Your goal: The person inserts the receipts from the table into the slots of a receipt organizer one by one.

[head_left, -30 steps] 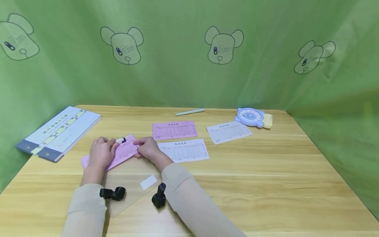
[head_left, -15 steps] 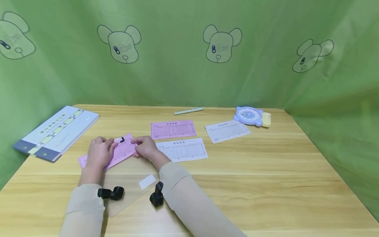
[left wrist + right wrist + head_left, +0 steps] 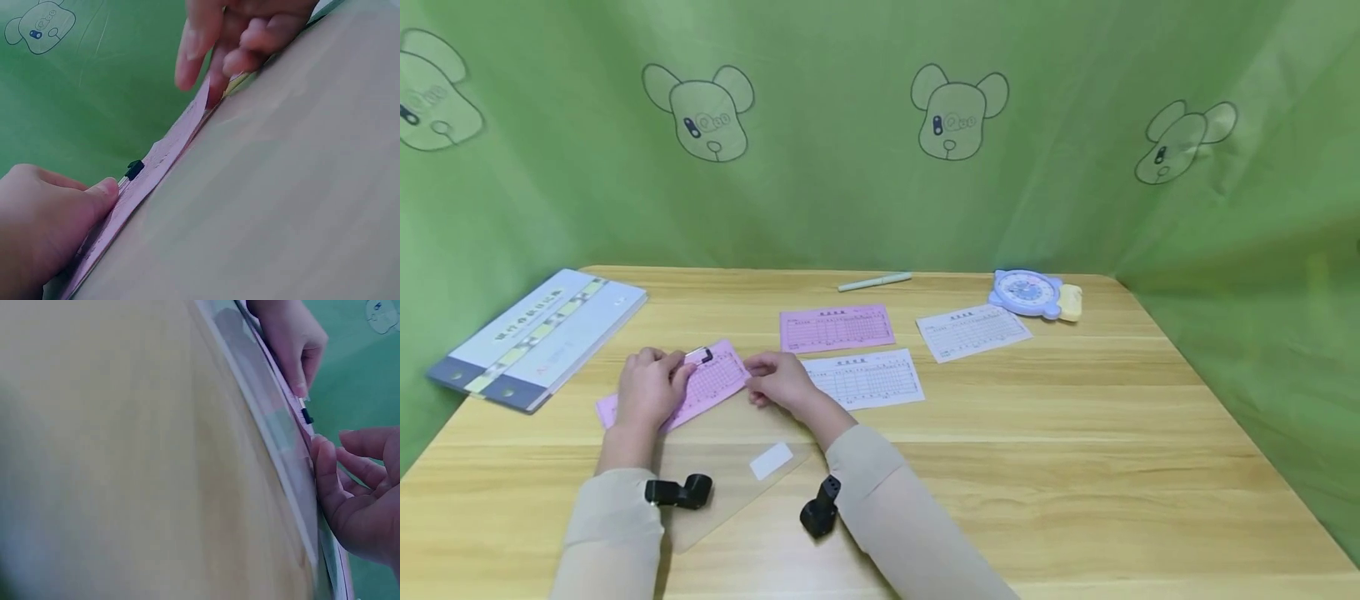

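A pink form slip [image 3: 715, 379] lies on a see-through clipboard [image 3: 722, 492], under its metal clip [image 3: 697, 356] with black ends. My left hand [image 3: 647, 385] grips the clipboard at the clip, the thumb resting by the metal; its other fingers are mostly hidden. My right hand [image 3: 782, 383] is at the slip's right corner. In the left wrist view the slip's corner curls up against a finger of the right hand [image 3: 250, 37]. Thumb and forefinger of the right hand [image 3: 365, 494] stand apart in the right wrist view.
Another pink slip [image 3: 837, 327] and two white slips [image 3: 872, 379] lie behind and right. A pen [image 3: 874, 282] and a blue clock-like toy [image 3: 1027, 293] are at the back edge. A blue-and-white book [image 3: 542, 333] lies left. A white label [image 3: 771, 460] is on the clipboard.
My right hand has let go of the pink slip's corner, its fingers parting and the forearm shifting slightly right. My left hand stays at the clip. The head view has turned a little.
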Available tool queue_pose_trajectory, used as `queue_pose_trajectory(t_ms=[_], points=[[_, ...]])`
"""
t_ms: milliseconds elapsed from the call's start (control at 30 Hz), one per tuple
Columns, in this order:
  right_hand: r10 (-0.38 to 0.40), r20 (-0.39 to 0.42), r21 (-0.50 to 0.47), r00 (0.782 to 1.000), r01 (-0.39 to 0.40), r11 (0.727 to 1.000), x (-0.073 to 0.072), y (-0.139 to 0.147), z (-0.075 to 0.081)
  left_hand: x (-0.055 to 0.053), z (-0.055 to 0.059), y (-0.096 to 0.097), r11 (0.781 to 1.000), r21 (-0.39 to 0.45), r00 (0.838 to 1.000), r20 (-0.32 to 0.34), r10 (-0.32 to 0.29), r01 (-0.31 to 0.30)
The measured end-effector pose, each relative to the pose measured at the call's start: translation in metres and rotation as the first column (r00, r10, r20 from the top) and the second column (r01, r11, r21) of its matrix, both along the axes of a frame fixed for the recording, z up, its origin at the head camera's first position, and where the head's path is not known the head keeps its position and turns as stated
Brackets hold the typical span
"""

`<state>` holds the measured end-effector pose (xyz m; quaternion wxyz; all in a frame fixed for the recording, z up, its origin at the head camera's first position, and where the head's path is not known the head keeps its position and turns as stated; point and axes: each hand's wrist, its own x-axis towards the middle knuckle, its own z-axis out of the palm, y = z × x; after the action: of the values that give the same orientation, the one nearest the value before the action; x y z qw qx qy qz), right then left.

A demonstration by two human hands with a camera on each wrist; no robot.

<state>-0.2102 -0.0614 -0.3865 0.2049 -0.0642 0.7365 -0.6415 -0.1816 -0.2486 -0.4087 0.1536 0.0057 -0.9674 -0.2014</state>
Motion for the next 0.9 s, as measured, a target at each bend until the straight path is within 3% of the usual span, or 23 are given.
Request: queue_pose_trajectory(t_ms=[167,367,600,900], points=[[0.021,-0.006,0.004,1.0,-0.021,1.0,0.007,0.014,0.003,0.001,0.002,-0.001,1.0,0.009,1.0,0.001,0.008,-0.008],[0.066,-0.027,-0.012,0.997,-0.066,0.998,0.016,0.043,0.018,0.001,0.001,-0.001,1.0,0.025,1.0,-0.003,0.01,-0.01],[0.132,-0.11,-0.031,0.985,-0.136,0.99,0.015,0.09,0.034,0.001,0.002,0.0,0.999,0.039,1.0,-0.015,0.011,-0.011],[0.037,-0.216,0.105,0.976,-0.014,0.994,0.002,0.147,0.037,0.0,0.003,0.0,0.998,0.051,0.999,0.016,0.028,-0.029]])
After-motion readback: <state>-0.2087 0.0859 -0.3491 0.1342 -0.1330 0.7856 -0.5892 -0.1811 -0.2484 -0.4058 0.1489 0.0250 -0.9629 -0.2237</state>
